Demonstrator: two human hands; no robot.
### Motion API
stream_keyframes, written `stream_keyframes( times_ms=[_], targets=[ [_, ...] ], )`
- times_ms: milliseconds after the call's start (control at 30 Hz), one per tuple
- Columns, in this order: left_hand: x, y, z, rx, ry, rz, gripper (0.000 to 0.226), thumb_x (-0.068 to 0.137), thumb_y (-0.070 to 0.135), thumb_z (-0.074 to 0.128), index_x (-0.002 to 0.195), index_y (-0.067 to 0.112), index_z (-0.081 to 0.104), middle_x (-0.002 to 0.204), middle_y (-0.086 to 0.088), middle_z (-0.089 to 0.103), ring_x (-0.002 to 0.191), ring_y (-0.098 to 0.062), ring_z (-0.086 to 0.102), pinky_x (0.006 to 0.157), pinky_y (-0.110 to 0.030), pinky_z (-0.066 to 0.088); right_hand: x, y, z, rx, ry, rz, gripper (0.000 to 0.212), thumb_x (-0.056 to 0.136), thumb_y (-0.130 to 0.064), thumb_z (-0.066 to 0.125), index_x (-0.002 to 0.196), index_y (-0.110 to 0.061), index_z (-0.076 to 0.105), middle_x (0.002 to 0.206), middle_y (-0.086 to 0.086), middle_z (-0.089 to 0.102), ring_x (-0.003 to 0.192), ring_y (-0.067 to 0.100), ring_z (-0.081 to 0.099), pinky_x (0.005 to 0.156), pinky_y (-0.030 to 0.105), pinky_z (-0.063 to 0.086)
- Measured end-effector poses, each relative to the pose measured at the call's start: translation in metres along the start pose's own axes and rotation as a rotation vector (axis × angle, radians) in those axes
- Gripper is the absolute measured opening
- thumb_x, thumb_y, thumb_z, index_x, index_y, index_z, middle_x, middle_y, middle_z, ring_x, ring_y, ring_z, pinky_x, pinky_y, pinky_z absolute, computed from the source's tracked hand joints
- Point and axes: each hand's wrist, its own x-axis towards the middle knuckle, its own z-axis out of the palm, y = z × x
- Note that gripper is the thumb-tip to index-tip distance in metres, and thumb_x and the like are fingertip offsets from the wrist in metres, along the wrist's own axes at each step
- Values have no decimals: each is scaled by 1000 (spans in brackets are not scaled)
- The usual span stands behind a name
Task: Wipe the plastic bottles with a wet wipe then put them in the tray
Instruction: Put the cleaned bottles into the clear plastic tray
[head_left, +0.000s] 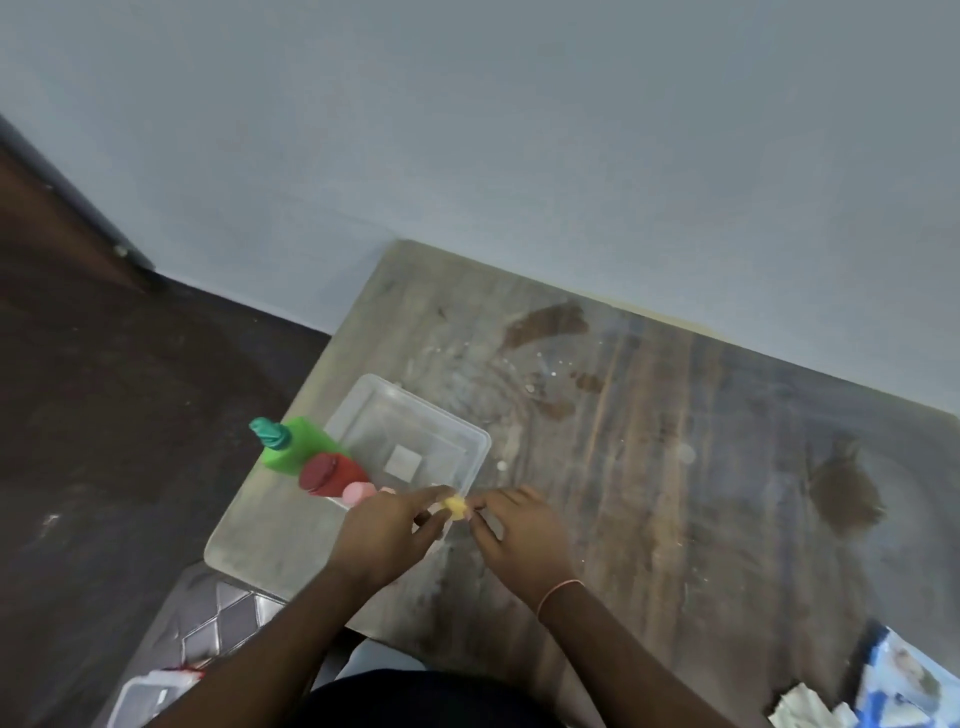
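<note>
A clear plastic tray sits near the table's left edge. Along its left side stand a green bottle with a teal cap, a red-capped bottle and a small pink bottle. In front of the tray's near corner my left hand and my right hand meet around a small yellow object, a cap or little bottle. Both hands pinch it with their fingertips. The wet wipe cannot be made out between the fingers.
The wooden table is stained and glossy, set against a grey wall. A blue wipe packet and crumpled white wipes lie at the near right corner. A white container sits on a patterned seat below left.
</note>
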Motion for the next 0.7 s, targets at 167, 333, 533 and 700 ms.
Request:
stream_keyframes(
  times_ms=[167,333,533,700],
  targets=[
    [-9,-28,-10,66,-48,-26,51,94,64,32,138,56,55,85,18,75,88,-13,71,68,-35,57,8,-25,29,-14,-33,37,19,100,-39,59,105,-31,75,101,-14,77,96,16,64,81,33,55],
    [-11,-44,-13,132,-118,-40,38,102,53,47,140,52,54,99,11,78,96,-19,73,76,-37,58,5,-40,46,-56,-44,70,18,100,-40,59,104,-34,75,97,-14,78,91,15,63,73,32,53],
    [-17,-54,-2,148,-157,-82,38,104,55,45,141,55,51,101,14,79,103,-18,73,82,-35,55,7,-48,55,-75,-165,120,27,103,-41,48,109,-31,72,105,-10,78,99,20,61,78,38,52],
    [-18,-58,7,168,-186,-71,37,105,55,43,141,54,51,105,14,79,105,-18,73,84,-36,55,6,-48,57,-98,-216,143,25,103,-37,49,112,-30,72,107,-7,78,100,22,61,80,39,52]
  ],
)
